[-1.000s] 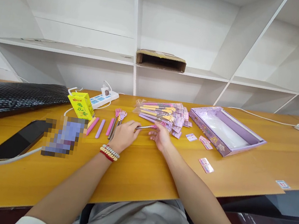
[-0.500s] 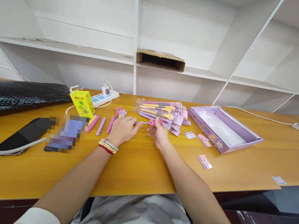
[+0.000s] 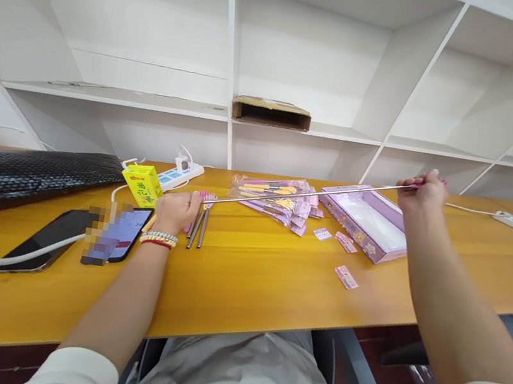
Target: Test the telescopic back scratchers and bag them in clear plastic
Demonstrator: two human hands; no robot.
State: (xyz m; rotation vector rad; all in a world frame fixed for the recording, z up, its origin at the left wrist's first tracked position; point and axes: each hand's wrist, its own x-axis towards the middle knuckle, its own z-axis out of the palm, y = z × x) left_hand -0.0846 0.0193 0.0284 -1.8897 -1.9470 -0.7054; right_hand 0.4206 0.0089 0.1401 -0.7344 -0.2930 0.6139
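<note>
A telescopic back scratcher, its thin metal rod (image 3: 305, 194) drawn out long, stretches between my two hands above the table. My left hand (image 3: 178, 211) is closed around its left end. At the raised right end, my right hand (image 3: 424, 196) grips the pink head, mostly hidden by my fingers. Beside my left hand lie a few more back scratchers (image 3: 197, 227) with bare metal rods and pink and purple claw heads. Beneath the rod is a pile of bagged back scratchers (image 3: 277, 198) in yellow, pink and purple.
A purple open box (image 3: 350, 229) stands to the right, near several small printed cards (image 3: 345, 277). On the left are a yellow tea carton (image 3: 143, 186), a power strip (image 3: 181, 175), two phones (image 3: 49, 240) with a white cable, and a black wrapped bundle (image 3: 34, 179). White shelves rise behind.
My right hand has moved far right and up, and the back scratcher's rod has lengthened. My left hand has shifted left, now covering the loose coloured handles.
</note>
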